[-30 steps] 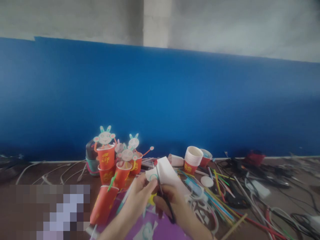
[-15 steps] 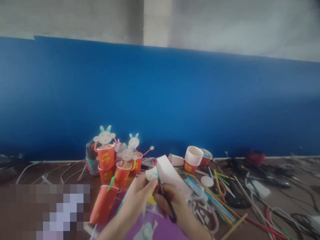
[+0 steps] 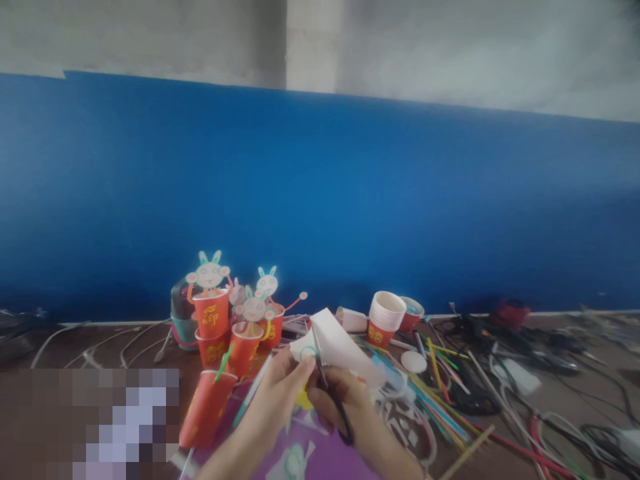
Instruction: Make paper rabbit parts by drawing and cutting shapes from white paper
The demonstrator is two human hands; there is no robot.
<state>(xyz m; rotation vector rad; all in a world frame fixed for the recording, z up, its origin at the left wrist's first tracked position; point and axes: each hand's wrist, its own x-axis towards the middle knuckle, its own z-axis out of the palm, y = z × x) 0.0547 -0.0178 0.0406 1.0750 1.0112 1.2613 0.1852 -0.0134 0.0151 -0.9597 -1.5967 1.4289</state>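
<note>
Between thumb and fingers my left hand (image 3: 286, 375) pinches a piece of white paper (image 3: 336, 339) that has a green circle drawn near its left edge. Black-handled scissors (image 3: 344, 421) are gripped by my right hand (image 3: 345, 400), with the blades lying across the paper beside the circle. The paper's long part slants off to the right, beyond my right hand. Under both hands spreads a purple sheet (image 3: 327, 457), where a white paper scrap with green drawing (image 3: 293, 460) lies.
Red paper cups with rabbit figures (image 3: 210, 313) stand at left, near a leaning red cup (image 3: 206, 410). A stack of cups (image 3: 387, 317) is at right, with coloured sticks (image 3: 435, 407) in front. Cables (image 3: 555, 427) tangle at far right. A blue panel (image 3: 320, 200) rises behind.
The paper's right part has shifted slightly around the scissors. Both hands stay nearly in place, and the other things lie as before.
</note>
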